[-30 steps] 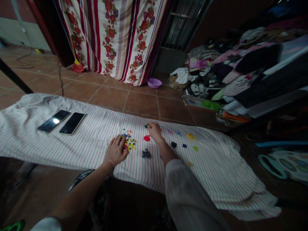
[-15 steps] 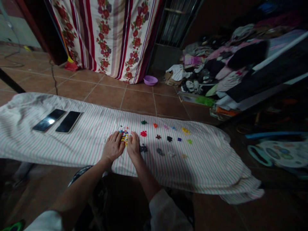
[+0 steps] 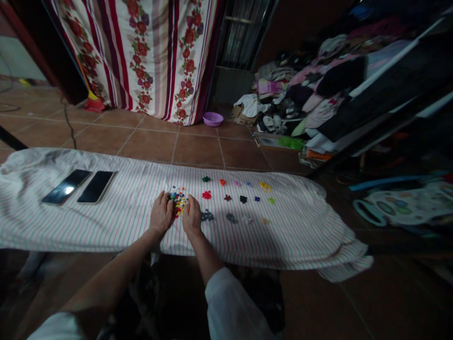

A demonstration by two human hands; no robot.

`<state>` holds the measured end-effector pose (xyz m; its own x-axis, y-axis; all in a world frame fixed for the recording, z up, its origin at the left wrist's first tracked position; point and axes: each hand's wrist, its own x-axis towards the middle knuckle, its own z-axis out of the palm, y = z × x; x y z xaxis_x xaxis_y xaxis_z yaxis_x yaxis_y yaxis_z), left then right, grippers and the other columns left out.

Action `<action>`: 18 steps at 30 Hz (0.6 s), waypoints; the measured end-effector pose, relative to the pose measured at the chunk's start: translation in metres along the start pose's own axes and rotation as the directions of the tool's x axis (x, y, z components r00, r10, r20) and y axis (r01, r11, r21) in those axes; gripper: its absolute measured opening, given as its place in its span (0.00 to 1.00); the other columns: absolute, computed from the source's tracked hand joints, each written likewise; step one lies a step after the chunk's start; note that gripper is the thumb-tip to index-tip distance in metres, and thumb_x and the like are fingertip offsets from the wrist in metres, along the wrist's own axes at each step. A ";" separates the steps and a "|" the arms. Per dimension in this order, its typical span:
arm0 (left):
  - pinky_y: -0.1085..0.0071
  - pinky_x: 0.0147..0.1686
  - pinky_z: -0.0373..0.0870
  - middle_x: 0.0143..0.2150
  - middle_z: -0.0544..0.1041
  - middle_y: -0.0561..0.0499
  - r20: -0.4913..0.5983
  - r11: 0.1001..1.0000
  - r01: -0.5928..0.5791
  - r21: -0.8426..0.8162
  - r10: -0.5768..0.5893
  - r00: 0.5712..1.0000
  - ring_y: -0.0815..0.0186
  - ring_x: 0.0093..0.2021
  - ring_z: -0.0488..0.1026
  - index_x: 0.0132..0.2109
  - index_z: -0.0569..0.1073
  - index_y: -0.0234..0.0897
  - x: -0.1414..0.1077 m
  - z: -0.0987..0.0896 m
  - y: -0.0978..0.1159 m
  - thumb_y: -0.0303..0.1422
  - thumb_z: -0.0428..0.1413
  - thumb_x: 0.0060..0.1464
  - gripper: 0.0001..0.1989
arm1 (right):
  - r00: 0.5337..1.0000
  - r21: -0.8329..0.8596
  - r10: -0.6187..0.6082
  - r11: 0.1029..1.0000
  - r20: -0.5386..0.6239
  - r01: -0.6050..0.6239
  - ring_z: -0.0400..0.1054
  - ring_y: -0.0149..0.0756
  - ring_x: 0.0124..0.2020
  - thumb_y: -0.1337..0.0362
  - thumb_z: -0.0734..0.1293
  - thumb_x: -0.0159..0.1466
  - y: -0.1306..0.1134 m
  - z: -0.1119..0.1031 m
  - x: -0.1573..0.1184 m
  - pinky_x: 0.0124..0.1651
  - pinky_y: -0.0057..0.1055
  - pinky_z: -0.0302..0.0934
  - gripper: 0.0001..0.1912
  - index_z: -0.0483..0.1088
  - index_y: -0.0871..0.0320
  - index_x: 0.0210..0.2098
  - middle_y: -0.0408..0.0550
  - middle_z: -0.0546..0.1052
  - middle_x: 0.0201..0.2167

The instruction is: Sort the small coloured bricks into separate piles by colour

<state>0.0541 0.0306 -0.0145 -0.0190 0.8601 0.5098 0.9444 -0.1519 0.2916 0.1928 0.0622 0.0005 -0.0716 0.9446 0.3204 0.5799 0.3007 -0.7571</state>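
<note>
A mixed pile of small coloured pieces (image 3: 179,202), too small to name, lies on the striped cloth (image 3: 134,217). My left hand (image 3: 162,213) rests against the pile's left side, its fingers stretched forward and slightly bent. At the right side of the pile, my right hand (image 3: 192,215) is cupped with its fingertips at the edge; neither hand visibly grips a piece. Right of my hands sit small single-colour groups in rows, among them a red group (image 3: 206,194), a dark grey group (image 3: 207,216), a black group (image 3: 243,199) and a yellow group (image 3: 265,187).
Two phones, a left phone (image 3: 66,187) and a right phone (image 3: 96,187), lie on the cloth's left part. Beyond it stand a purple basin (image 3: 213,119), a floral curtain (image 3: 159,56) and a heap of clothes (image 3: 304,89).
My hands have moved slightly apart, so more of the mixed pile shows between them. The whole view has shifted a little; the sorted groups look unchanged.
</note>
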 end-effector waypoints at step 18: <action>0.49 0.63 0.59 0.67 0.64 0.41 0.398 0.985 -0.166 0.038 0.137 0.907 0.52 0.69 0.55 0.63 0.66 0.39 0.063 0.014 -0.011 0.40 0.39 0.65 0.24 | 0.979 -0.021 -0.119 0.993 -0.166 0.118 0.69 0.42 0.54 0.60 0.48 0.72 0.013 0.017 0.001 0.59 0.43 0.63 0.25 0.69 0.65 0.55 0.62 0.75 0.51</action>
<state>0.0476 0.0937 0.0030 0.2433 0.9531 0.1800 0.9463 -0.2740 0.1715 0.1862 0.0691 -0.0187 -0.0047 0.8669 0.4985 0.5845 0.4069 -0.7020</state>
